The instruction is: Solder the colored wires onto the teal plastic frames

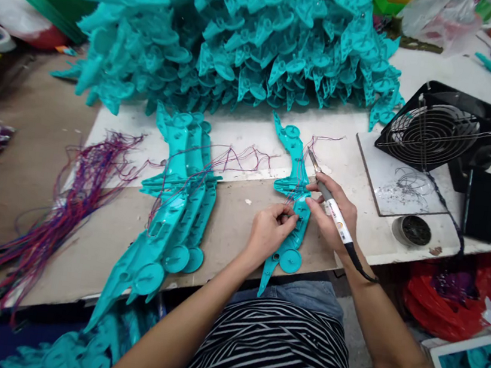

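My right hand (335,211) grips a soldering iron (336,217) with a white and grey handle, its metal tip pointing up and away from me. Just in front of me lies a teal plastic shell (293,154) with round discs, and thin red and purple wires run across it. At the shell's middle, my left hand (270,231) has its fingers pinched together; whatever sits between them is too small to make out. Left of it, several similar shells (180,199) lie side by side with wires draped over them.
A large heap of teal shells (246,39) fills the table's back. Bundled wires (86,187) lie at left. On the right are a black fan (438,125), a board (401,186) with thin wire on it, a round tin (412,230) and a black box (481,205).
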`<state>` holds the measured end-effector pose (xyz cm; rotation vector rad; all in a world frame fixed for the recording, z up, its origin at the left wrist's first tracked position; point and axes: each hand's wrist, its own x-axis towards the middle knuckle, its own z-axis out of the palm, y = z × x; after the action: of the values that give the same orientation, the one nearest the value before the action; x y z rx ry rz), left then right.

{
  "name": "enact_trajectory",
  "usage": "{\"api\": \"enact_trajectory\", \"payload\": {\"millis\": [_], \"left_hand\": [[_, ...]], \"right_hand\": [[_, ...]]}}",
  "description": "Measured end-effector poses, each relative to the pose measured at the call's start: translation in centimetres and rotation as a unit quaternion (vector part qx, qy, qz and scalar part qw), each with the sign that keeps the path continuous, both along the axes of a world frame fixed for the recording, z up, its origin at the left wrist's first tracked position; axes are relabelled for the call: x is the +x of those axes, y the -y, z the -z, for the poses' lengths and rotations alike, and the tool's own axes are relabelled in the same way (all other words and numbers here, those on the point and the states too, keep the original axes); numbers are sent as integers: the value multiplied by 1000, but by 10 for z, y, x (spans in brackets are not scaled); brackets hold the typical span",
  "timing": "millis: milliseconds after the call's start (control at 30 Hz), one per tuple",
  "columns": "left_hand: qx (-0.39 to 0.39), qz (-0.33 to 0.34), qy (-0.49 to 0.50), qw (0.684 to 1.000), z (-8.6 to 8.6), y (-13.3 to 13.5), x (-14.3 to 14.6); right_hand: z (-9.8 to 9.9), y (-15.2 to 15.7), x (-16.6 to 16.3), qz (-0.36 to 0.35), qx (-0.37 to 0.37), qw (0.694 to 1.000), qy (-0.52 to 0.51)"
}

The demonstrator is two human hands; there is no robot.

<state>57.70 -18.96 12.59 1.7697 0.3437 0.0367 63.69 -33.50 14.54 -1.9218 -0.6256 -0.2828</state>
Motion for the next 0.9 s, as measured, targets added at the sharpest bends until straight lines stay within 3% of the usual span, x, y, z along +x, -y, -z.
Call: {"api": "enact_trajectory", "payload": {"millis": [100,233,333,400,533,667,900], "left_hand": [[26,23,9,999,2,-2,1],[109,30,61,992,-2,-10,-3],[217,-2,156,963,-14,-19,-11],[256,31,191,947,-22,-22,-16],[226,97,148,958,-28,-23,-23],[161,96,103,977,-21,-22,-24],[186,70,102,975,-4,-18,-27]], "right_hand": [[-1,-9,5,-29,-2,1000,-6],[0,-11,-3,-17,0,1000,8],[1,-9,-18,5,5,1000,15],[3,-9,-29,13,8,1000,17],[7,-12,-45,13,18,1000,20],[8,-7,-52,0,6,1000,28],[-8,29,-72,-9,17,997,75]]}}
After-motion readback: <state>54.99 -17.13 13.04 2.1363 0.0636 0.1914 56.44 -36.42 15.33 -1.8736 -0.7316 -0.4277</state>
